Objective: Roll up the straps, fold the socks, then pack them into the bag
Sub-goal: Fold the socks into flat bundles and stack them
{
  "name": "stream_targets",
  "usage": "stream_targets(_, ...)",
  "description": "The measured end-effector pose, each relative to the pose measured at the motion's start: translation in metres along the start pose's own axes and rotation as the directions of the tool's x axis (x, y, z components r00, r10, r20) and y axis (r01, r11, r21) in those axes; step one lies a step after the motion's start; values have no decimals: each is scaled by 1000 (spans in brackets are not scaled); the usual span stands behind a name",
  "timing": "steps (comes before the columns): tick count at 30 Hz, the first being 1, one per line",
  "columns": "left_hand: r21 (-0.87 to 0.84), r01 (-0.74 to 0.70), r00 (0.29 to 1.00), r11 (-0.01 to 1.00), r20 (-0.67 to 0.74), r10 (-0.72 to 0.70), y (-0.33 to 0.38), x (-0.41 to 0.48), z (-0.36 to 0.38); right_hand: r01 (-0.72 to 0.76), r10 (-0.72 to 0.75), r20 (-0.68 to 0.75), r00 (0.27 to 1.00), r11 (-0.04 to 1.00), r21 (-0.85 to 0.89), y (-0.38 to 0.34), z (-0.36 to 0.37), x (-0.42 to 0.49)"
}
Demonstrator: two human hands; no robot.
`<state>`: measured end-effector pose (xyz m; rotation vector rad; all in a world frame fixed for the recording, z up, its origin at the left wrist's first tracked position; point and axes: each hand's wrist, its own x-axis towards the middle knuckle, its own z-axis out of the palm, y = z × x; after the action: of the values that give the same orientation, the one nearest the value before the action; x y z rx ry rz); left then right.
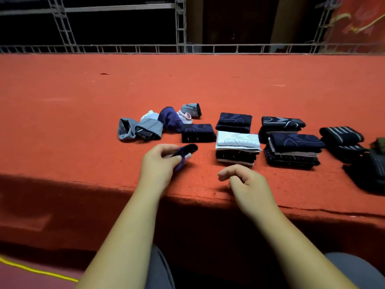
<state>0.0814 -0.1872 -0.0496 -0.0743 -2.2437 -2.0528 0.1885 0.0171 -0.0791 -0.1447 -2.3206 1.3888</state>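
Purple sock pinched in left hand, likely mid-fold; right hand loosely curled, holding nothing, near folded stacks.

Red carpet ledge; metal truss behind.

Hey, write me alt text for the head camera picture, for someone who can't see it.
A person's left hand holds a small dark purple sock over a red carpeted ledge; the right hand hovers empty beside it. Behind lie a loose pile of grey and purple socks and, to its right, stacks of folded dark socks.
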Motion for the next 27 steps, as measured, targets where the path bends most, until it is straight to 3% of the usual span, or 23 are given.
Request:
stream_targets(4, -125, 37, 989, 991, 148, -18, -9, -32, 34, 28, -17, -104, 994, 994, 110, 1, -1, -14)
stream_targets(8, -1, -50, 985, 999, 168, 49, -13, -40, 46, 167, -165, -75, 983, 986, 13, -1, -2, -17)
stream_targets(10, 141, -163, 977, 977, 160, 140, -10, -38, 45, 154, -155, -12, 988, 985, -72, 6, 0, -15)
stream_targets(13, 454, -412, 911, 790, 183, 370, -9, -31, 37, 130, -131, 5, 991, 980, -148, 14, 2, -11)
stream_targets(15, 578, -493, 864, 650, 232, 448, -10, -26, 30, 146, -142, 33, 989, 964, -223, 15, 3, -6)
stream_targets(18, 625, -543, 836, 561, 341, 430, -8, -24, 22, 150, -109, 131, 985, 920, -362, 16, 7, 1)
stream_targets(22, 560, -533, 840, 635, 438, 319, -7, -31, 17, 147, -62, 204, 977, 890, -432, 14, 7, 6)
stream_targets(27, 594, -477, 871, 648, 416, 260, -8, -33, 19, 146, -79, 173, 982, 895, -422, 18, 8, 10)
